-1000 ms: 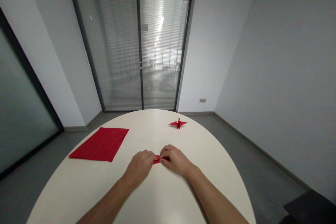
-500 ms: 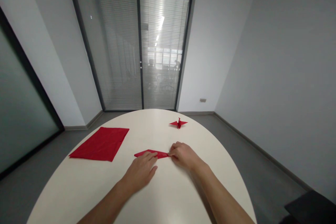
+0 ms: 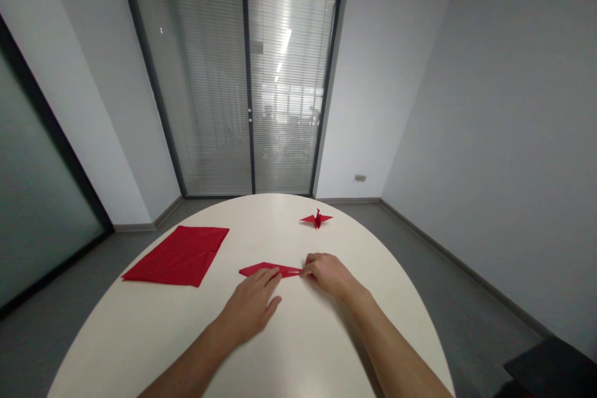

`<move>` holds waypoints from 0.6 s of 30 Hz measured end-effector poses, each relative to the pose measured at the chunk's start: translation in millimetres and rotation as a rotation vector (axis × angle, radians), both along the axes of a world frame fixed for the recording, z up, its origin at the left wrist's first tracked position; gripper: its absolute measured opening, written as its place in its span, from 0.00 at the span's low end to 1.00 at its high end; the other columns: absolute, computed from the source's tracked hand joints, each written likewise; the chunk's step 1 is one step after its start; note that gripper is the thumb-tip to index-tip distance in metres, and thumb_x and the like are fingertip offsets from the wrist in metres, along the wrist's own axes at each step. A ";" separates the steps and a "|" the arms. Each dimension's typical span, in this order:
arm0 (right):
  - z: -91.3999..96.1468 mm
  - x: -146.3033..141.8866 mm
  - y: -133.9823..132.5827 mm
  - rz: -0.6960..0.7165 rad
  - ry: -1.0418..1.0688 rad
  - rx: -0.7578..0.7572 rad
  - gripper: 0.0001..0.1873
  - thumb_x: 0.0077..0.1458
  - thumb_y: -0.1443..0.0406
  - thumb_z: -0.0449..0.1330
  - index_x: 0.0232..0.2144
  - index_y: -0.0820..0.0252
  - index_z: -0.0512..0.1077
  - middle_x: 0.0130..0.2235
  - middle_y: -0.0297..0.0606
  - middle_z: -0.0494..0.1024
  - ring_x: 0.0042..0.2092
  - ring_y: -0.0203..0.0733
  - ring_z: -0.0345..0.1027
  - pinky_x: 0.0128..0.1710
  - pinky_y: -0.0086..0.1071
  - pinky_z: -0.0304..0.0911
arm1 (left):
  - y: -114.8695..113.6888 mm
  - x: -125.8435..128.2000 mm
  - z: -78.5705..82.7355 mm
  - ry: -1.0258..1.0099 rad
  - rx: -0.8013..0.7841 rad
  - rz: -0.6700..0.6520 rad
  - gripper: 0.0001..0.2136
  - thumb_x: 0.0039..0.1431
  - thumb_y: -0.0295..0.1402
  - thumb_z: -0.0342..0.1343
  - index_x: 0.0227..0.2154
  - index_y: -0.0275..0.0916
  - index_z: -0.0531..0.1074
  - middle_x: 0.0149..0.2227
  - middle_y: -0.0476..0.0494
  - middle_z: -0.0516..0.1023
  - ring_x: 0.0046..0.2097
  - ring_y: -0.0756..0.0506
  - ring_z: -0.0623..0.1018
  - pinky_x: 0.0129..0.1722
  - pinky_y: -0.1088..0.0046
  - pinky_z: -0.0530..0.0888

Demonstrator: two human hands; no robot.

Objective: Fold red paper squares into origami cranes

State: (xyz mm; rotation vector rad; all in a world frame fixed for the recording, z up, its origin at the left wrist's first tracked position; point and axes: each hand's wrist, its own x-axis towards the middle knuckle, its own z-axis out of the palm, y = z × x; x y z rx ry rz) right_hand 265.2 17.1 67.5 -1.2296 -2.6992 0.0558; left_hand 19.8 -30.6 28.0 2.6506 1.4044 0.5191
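Observation:
A long, flat folded piece of red paper [image 3: 261,269] lies on the white oval table [image 3: 298,348] in front of me. My left hand [image 3: 249,306] rests flat with its fingers stretched out, the fingertips pressing on the near edge of the paper. My right hand [image 3: 326,273] is curled, its fingertips pinching the paper's right tip. A finished red paper crane [image 3: 316,219] stands farther back on the table, apart from both hands.
A stack of flat red paper squares [image 3: 178,255] lies at the table's left. Beyond the table are glass doors with blinds [image 3: 242,87], grey walls and grey floor. A dark object [image 3: 555,367] shows at the lower right corner.
One second ago both hands were bunched together over the small folded paper. They have since drawn apart, the paper now lies stretched out long, and the left hand has flattened.

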 end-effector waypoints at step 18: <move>-19.8 -56.8 -38.8 -0.155 0.069 -0.368 0.42 0.68 0.47 0.38 0.70 0.75 0.41 0.71 0.55 0.37 0.72 0.54 0.30 0.70 0.50 0.33 | 8.8 -6.2 -25.5 0.037 -0.074 0.017 0.26 0.69 0.37 0.43 0.67 0.33 0.55 0.69 0.32 0.54 0.70 0.37 0.55 0.67 0.51 0.58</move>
